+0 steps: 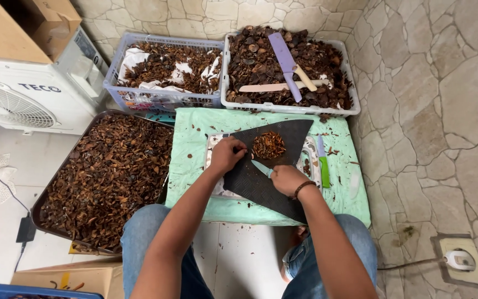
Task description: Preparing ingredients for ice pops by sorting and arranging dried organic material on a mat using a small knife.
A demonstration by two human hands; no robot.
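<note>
Soft, even daylight fills the scene with only faint shadows and no harsh glare, the centre sharp, while wide-angle distortion bends the stone floor (443,111) toward 3 o'clock.

The left hand (227,155) presses down on a dark mat (283,166) spread over a pale green cloth (195,160), while the right hand (287,178) grips a teal-bladed knife (261,168) just beside a small heap of brown cut pieces (268,145). A green-handled knife (323,164) lies at the mat's right edge. A large tray (106,177) of brown pieces sits to the left, and two baskets (289,108) stand beyond the cloth.
</note>
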